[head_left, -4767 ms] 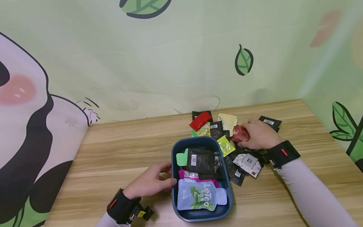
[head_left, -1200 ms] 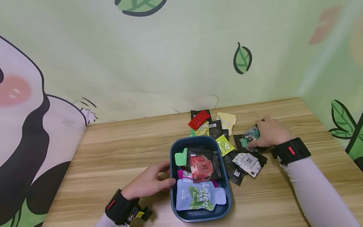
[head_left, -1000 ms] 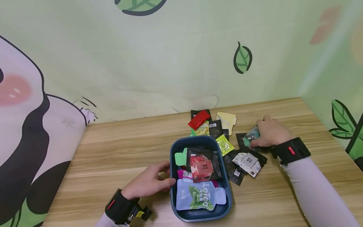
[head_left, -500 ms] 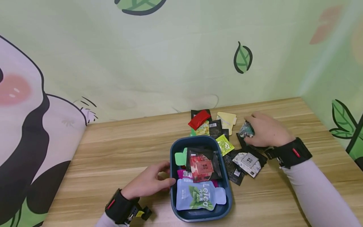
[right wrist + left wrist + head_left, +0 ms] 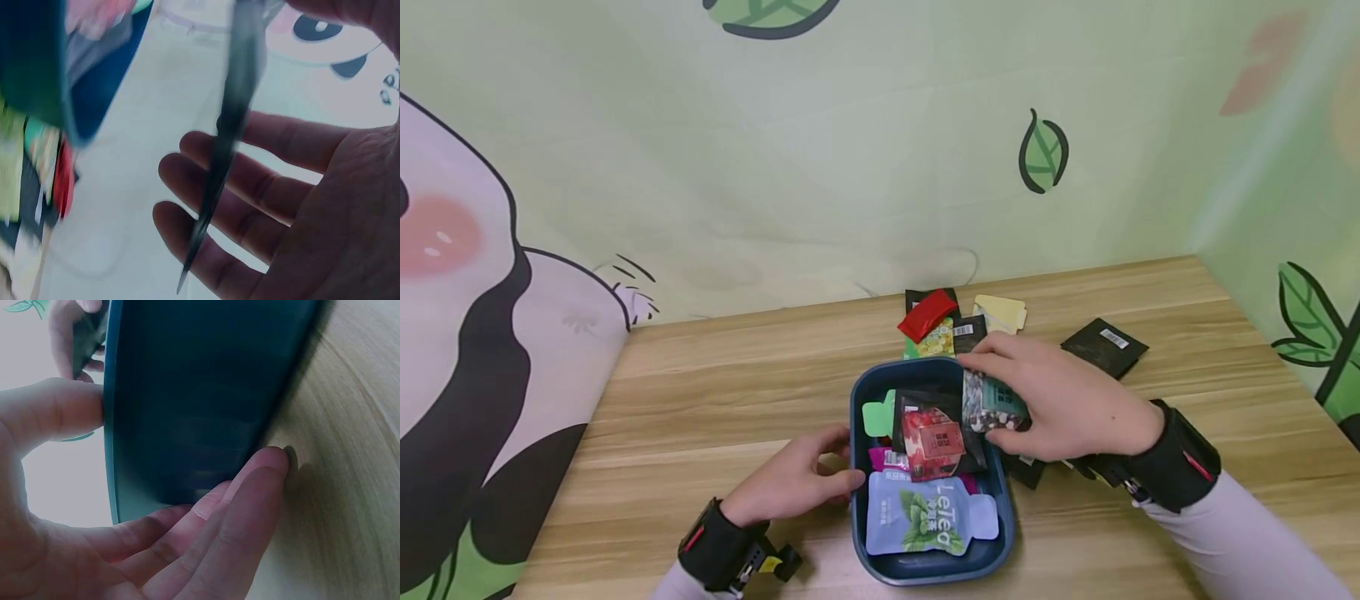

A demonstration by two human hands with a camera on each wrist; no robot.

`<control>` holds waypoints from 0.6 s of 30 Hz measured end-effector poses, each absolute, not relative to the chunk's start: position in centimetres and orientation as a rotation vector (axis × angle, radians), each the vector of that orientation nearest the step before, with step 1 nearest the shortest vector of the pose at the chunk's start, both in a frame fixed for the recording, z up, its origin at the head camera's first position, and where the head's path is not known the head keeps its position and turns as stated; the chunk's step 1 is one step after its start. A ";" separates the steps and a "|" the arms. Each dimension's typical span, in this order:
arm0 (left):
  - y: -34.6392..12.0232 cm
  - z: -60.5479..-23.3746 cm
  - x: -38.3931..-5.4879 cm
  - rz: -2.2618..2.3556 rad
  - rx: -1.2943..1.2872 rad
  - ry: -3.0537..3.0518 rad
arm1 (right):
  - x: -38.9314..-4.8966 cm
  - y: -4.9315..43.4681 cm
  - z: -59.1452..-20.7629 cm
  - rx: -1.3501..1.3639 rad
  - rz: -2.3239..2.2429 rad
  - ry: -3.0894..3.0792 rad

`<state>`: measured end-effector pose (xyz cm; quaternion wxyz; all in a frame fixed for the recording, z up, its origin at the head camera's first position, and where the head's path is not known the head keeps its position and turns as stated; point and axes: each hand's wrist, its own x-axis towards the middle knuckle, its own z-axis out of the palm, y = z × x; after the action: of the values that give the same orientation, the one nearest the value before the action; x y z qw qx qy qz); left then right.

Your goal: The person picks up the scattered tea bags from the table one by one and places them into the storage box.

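My right hand (image 5: 1075, 408) pinches a dark sachet with a teal label (image 5: 992, 400) over the right rim of a dark blue plastic bin (image 5: 859, 525). Seen edge-on in the right wrist view, that sachet (image 5: 228, 119) lies between thumb and fingers. The left hand (image 5: 793, 479) rests against the bin's left side, its thumb at the rim and its fingers loosely along the outer wall (image 5: 187, 394). Inside the bin lie a light blue LeTea pouch (image 5: 917, 512), a red-labelled sachet (image 5: 932, 442) on black ones, and a pink packet (image 5: 887, 458).
Behind the bin sit a red packet (image 5: 928, 315), a yellow packet (image 5: 1000, 312) and a black sachet (image 5: 970, 332). Another black sachet (image 5: 1105, 346) lies to the right on the wooden table (image 5: 722, 383). My right hand hides part of the pile beside the bin.
The red-labelled sachet has gone from the pile into the bin. My right hand then took up the teal-labelled sachet and carried it left to the bin. The left hand stays put.
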<state>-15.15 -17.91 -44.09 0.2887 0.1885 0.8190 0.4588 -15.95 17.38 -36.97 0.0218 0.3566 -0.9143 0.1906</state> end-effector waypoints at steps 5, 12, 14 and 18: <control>-17.9 -44.3 -15.2 1.218 0.506 2.188 | -14.0 16.0 -36.6 1.257 0.621 -2.820; -17.9 -44.3 -15.1 1.211 0.495 2.193 | -12.2 14.4 -36.7 1.416 0.633 -2.786; -17.8 -44.3 -15.2 1.212 0.493 2.193 | -11.8 14.1 -36.8 1.468 0.627 -2.766; -17.8 -44.2 -15.2 1.214 0.487 2.188 | -11.3 13.6 -37.1 1.532 0.622 -2.767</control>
<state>-15.16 -17.81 -44.24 0.2920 0.1827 0.8209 0.4555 -11.27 13.63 -37.08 -0.0408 0.4748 -0.8577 0.1928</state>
